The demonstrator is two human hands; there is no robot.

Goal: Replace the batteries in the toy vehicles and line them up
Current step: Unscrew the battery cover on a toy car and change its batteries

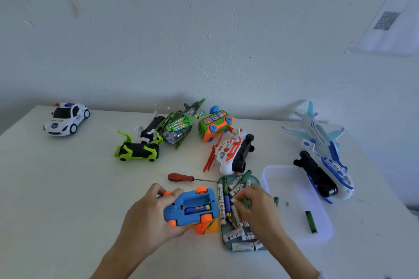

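Observation:
My left hand [149,213] grips a blue toy car with orange wheels [190,207], turned belly up. Its battery bay is uncovered and one blue battery [196,209] lies inside. Right beside the car, my right hand [255,204] reaches into a green tray [256,178] filled with several batteries and pinches a green battery [246,201]. A red-handled screwdriver [181,177] lies just behind the car.
A white police car [65,119] stands far left. Green cars [138,150], a green helicopter [181,123], an orange-green bus [215,124] and a white-red helicopter [229,154] lie in the middle. Blue-white planes [322,145] sit right, by a clear lid [272,179] holding a green battery [311,221].

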